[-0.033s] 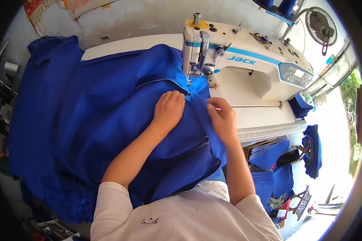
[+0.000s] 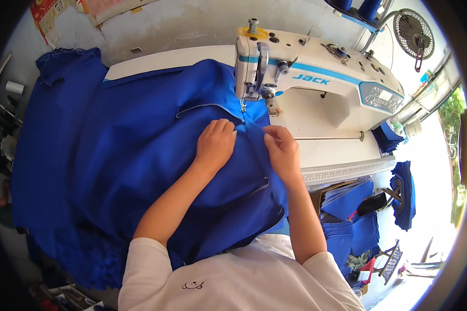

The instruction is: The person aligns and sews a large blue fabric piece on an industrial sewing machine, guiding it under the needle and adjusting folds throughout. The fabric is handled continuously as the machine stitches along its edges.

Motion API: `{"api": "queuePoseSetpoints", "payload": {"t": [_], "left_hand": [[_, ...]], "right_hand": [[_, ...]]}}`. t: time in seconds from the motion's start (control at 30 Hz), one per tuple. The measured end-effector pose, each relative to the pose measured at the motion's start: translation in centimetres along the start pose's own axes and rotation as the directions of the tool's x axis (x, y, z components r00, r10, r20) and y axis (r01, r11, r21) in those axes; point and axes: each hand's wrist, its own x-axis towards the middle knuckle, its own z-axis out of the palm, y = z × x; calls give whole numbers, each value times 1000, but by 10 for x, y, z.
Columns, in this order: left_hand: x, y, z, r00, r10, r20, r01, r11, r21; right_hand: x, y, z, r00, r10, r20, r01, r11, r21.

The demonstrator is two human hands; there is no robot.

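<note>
A large piece of royal blue fabric (image 2: pixel 114 155) with pale stitched edges drapes over the white sewing table and runs under the presser foot (image 2: pixel 243 108) of a white and blue sewing machine (image 2: pixel 316 67). My left hand (image 2: pixel 215 144) rests on the cloth just below and left of the foot, fingers curled onto it and gripping. My right hand (image 2: pixel 282 152), right of the seam strip below the foot, pinches the fabric's edge between thumb and index finger. The fingertips of my left hand are partly hidden in the folds.
A metal ruler edge (image 2: pixel 347 169) runs along the table's front. Stacks of blue cut pieces (image 2: pixel 347 197) lie below at the right. A fan (image 2: pixel 413 33) and thread cones (image 2: pixel 369 10) are at the upper right, before a pale wall.
My right hand has shifted slightly left, toward the seam, and my left hand slightly down and left. The fabric's right edge has moved a little leftward with them.
</note>
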Motion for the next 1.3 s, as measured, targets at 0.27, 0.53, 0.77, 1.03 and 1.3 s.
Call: {"api": "queuePoseSetpoints", "payload": {"t": [0.27,0.53,0.77,1.03,1.3], "left_hand": [[-1,-4,-12,835,318,449,-294,948,-125],[-46,50,-11,788,340,514,-297,940,-166],[-65,48,-3,859,424,286,-377,903,-206],[-3,0,-31,911,409,61,-363,862,-355],[56,-34,14,745,646,164,-618,762,-194]], "right_hand": [[7,4,0,966,244,91,-242,970,-34],[-6,-4,17,992,105,66,-56,853,-519],[-18,-7,29,1000,14,23,2,815,-580],[-28,9,34,987,-148,-55,91,818,-568],[-27,10,36,975,-202,-88,123,831,-543]]}}
